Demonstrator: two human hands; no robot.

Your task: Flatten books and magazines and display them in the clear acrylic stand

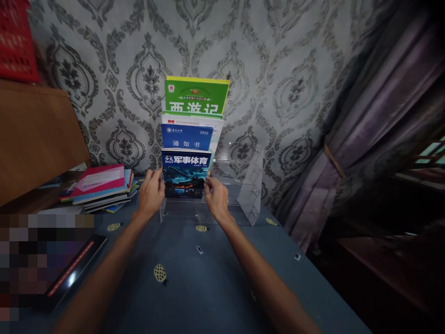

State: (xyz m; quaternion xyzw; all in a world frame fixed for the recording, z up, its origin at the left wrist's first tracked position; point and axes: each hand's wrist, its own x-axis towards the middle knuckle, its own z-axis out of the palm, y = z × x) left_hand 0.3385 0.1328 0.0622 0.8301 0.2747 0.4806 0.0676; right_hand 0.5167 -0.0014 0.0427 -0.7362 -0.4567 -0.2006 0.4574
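Observation:
A dark book with a tank on its cover (pixel 184 178) stands upright at the front of a clear tiered display rack (pixel 248 195). My left hand (pixel 152 192) grips its left edge, and my right hand (pixel 216 195) pinches its right edge. Behind it, rising in steps on the rack's left part, are a blue booklet (pixel 189 138) marked 2022, a pale-covered book (pixel 216 132) and a green book (pixel 198 95) with a yellow edge. The rack's right part shows bare clear plastic tiers. Whether the dark book rests on its tier cannot be made out.
Left of the rack lies a stack of books (pixel 100 188), a pink one on top. A brown wooden box (pixel 38 139) and red basket (pixel 17 41) stand beyond. A dark flat object (pixel 76 273) lies on the blue tablecloth (pixel 187 297). A purple curtain (pixel 323 176) hangs right.

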